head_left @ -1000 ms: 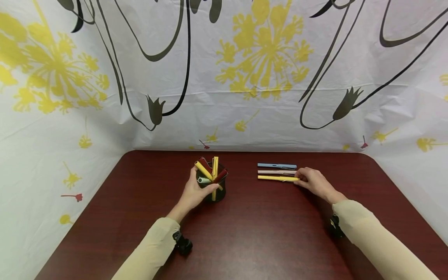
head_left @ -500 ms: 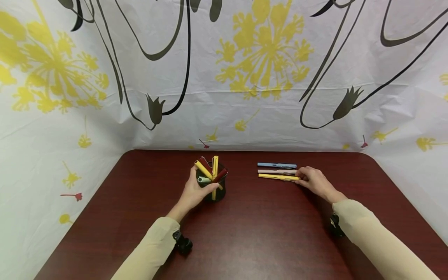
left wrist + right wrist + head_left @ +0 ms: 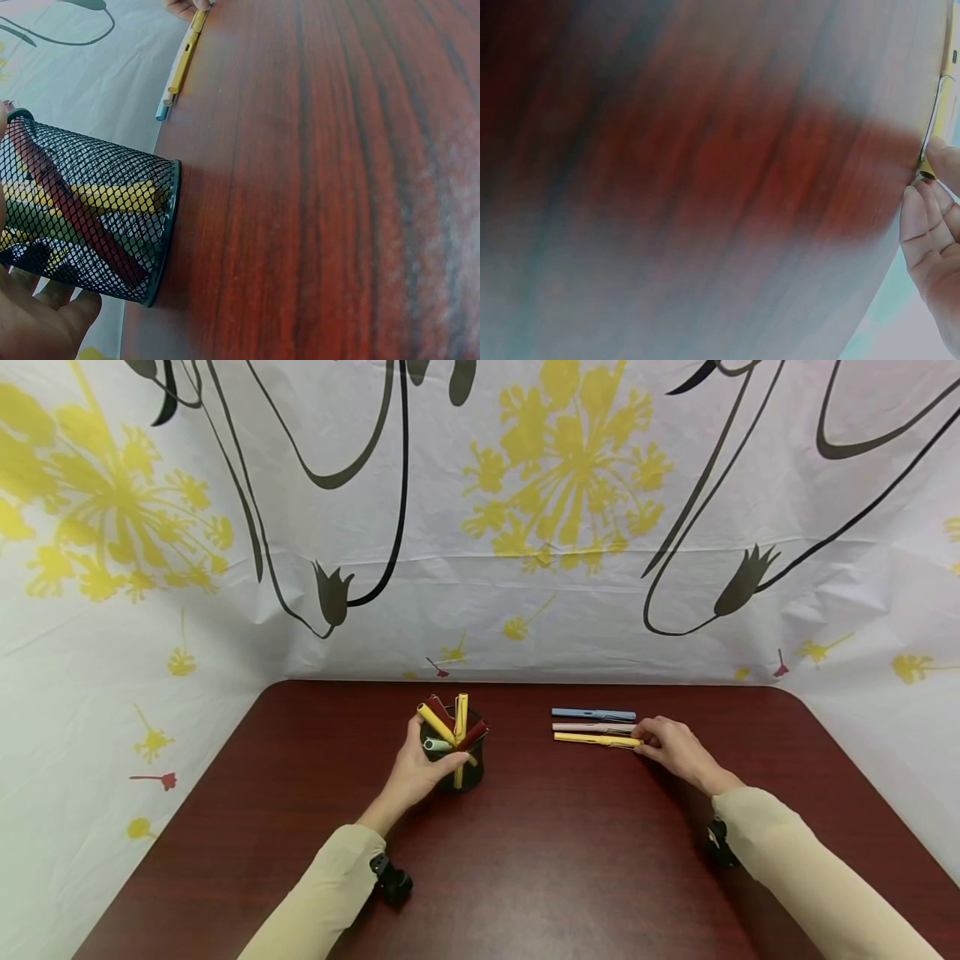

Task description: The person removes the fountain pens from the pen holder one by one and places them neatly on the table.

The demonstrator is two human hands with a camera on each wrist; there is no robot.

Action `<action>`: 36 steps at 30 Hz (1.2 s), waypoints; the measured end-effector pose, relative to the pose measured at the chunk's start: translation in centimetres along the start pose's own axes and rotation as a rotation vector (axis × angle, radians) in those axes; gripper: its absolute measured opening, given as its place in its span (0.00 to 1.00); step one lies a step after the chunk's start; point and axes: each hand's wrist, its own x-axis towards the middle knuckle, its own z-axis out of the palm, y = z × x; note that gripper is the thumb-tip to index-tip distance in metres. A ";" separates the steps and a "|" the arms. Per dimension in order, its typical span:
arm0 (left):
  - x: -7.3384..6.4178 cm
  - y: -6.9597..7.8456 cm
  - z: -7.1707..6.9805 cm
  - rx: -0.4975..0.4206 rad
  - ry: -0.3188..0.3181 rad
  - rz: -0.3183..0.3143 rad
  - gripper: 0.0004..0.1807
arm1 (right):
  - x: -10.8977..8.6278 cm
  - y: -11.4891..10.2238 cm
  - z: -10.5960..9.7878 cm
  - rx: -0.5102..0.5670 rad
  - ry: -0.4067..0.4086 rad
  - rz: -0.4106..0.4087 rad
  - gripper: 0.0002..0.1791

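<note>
My left hand (image 3: 414,770) grips a black mesh pen cup (image 3: 472,779), thumb on the near side. Several yellow, dark red and pale green pens stick out of the cup at different slants. In the left wrist view the mesh cup (image 3: 161,225) stands on the table, fingers of the left hand (image 3: 37,326) curving behind it. On the right, my right hand (image 3: 675,750) pinches the clip end of a yellow pen (image 3: 592,739) lying flat. Just beyond that lie a pink pen (image 3: 588,727) and a blue pen (image 3: 592,714), roughly parallel. The right wrist view shows fingertips at the yellow pen's (image 3: 946,97) end.
A dark red wood-grain table (image 3: 525,877) spreads under both hands. White patterned sheeting (image 3: 435,527) with yellow and grey flowers rises behind its far edge and along both sides. A small black camera (image 3: 392,883) is strapped at the left wrist.
The yellow pen has shifted slightly right and closer to the pink pen, with the right hand on it. The left hand and the cup stay in place.
</note>
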 end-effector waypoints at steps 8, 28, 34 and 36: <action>0.9 -1.9 0.1 -0.007 0.010 0.014 0.50 | 0.0 -0.2 -0.1 0.001 -0.013 0.013 0.07; 1.8 -3.3 0.4 -0.009 0.016 0.006 0.50 | 1.0 -3.3 -0.6 0.145 0.140 0.062 0.14; 1.6 -3.5 0.4 -0.004 0.035 0.008 0.52 | 3.1 -7.4 -0.2 0.794 0.102 0.270 0.19; 1.6 -3.6 0.4 -0.010 0.040 0.006 0.51 | 3.7 -8.8 0.3 1.017 0.089 0.319 0.20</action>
